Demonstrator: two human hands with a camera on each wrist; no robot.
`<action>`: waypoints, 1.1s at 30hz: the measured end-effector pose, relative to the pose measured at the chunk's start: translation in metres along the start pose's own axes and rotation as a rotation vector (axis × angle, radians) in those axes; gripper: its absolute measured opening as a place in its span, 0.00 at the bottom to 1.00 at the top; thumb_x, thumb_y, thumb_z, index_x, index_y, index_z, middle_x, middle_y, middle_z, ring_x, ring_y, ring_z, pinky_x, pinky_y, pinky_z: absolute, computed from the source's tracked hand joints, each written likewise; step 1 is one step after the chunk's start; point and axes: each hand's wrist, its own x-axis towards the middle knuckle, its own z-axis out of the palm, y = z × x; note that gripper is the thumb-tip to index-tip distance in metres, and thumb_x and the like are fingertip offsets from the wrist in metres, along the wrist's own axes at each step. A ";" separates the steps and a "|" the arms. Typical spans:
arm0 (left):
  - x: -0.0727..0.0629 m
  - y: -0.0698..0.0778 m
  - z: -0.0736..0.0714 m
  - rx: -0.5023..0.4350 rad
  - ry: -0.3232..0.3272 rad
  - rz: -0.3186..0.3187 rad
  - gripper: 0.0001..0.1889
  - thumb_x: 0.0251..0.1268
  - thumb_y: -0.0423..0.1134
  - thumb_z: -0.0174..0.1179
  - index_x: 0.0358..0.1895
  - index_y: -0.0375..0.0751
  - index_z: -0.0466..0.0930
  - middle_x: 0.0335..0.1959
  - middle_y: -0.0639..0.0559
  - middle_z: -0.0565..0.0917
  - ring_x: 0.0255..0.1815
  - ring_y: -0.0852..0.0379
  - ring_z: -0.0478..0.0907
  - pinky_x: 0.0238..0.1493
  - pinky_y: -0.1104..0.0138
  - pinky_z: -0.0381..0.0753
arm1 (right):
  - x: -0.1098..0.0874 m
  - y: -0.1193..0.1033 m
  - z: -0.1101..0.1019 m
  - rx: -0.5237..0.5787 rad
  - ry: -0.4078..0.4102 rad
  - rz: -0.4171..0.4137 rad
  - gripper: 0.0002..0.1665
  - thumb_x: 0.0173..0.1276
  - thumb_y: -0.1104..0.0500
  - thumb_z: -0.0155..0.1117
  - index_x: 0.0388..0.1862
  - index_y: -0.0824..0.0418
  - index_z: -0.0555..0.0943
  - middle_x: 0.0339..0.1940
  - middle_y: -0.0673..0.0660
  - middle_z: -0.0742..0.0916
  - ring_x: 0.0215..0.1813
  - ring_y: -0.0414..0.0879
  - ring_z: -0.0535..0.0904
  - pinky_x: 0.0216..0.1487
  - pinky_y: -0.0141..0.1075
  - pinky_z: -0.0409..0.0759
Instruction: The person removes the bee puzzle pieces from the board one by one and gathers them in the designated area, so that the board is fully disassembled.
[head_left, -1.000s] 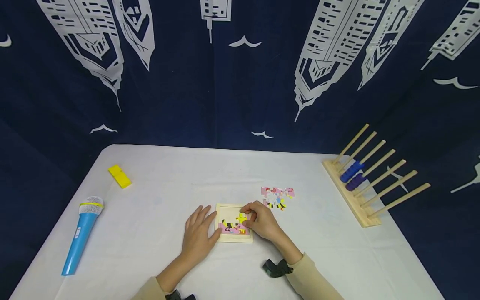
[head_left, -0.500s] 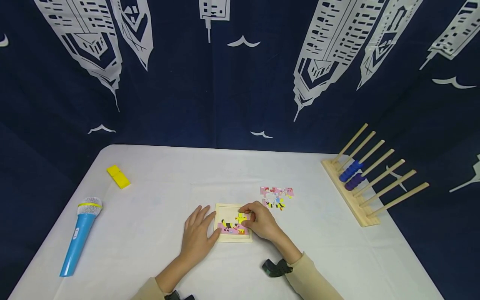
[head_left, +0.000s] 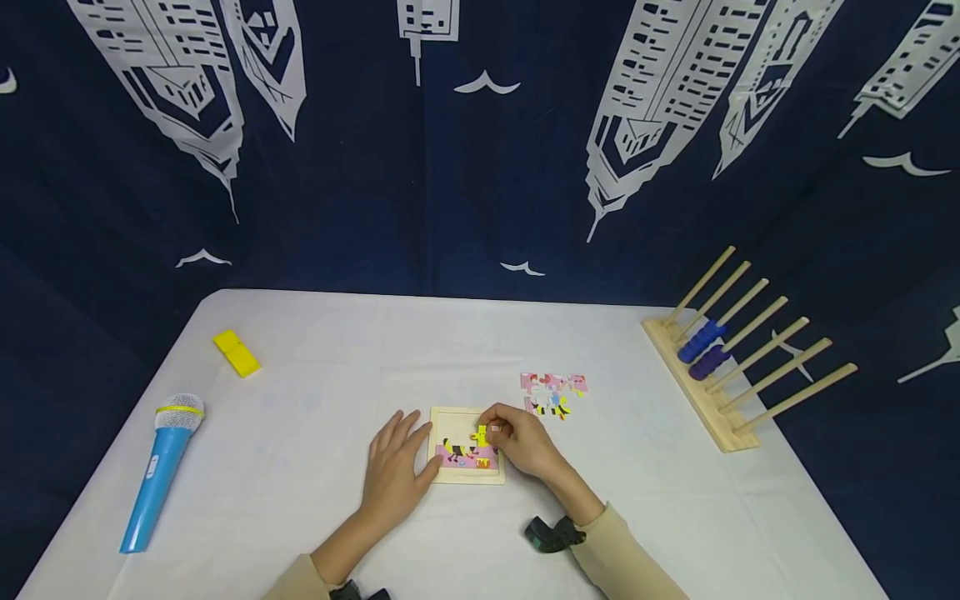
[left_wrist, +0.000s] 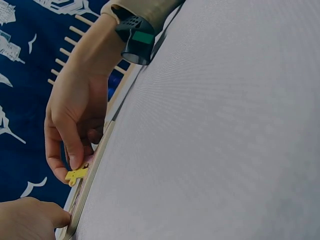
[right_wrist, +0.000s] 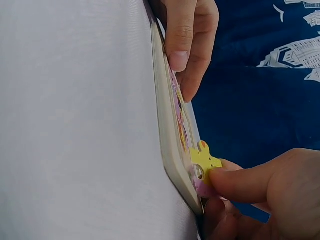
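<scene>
A small wooden puzzle frame [head_left: 468, 480] lies on the white table, its lower part filled with pink pieces [head_left: 457, 459] that show a bee. My right hand [head_left: 521, 439] pinches a yellow and pink puzzle piece [right_wrist: 204, 161] between thumb and index finger. The piece is tilted up at the frame's right side in the right wrist view. My left hand [head_left: 397, 467] lies with straight fingers at the frame's left edge, its thumb on the rim. Several loose pink and yellow puzzle pieces [head_left: 553, 383] lie on the table just beyond my right hand.
A blue toy microphone [head_left: 157, 483] lies at the left, with a yellow block [head_left: 237, 353] behind it. At the right stands a wooden peg rack [head_left: 701, 392] with blue and purple beads. A dark blue curtain [head_left: 360, 208] hangs behind the table.
My right thumb and fingers have shifted slightly on the yellow piece, and the piece has tipped up. My left hand stays in place on the frame.
</scene>
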 end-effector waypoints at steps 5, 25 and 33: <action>0.001 0.000 -0.001 0.007 0.001 0.000 0.26 0.56 0.41 0.69 0.57 0.33 0.79 0.65 0.35 0.74 0.72 0.34 0.61 0.68 0.41 0.57 | 0.002 -0.001 -0.002 0.071 -0.033 0.041 0.09 0.66 0.70 0.61 0.38 0.58 0.83 0.30 0.51 0.83 0.29 0.39 0.71 0.32 0.27 0.70; 0.000 -0.001 0.001 0.014 0.018 0.012 0.26 0.55 0.42 0.69 0.56 0.32 0.79 0.64 0.35 0.75 0.70 0.34 0.62 0.67 0.41 0.59 | 0.003 0.027 -0.072 0.337 0.082 0.210 0.11 0.69 0.69 0.57 0.49 0.72 0.79 0.30 0.57 0.79 0.28 0.43 0.72 0.24 0.29 0.69; 0.000 0.000 0.000 0.002 0.013 0.007 0.26 0.55 0.41 0.69 0.56 0.32 0.79 0.64 0.35 0.74 0.71 0.34 0.62 0.67 0.41 0.58 | -0.003 0.065 -0.128 0.229 0.150 0.275 0.13 0.70 0.67 0.58 0.50 0.74 0.80 0.29 0.57 0.80 0.28 0.42 0.72 0.26 0.29 0.70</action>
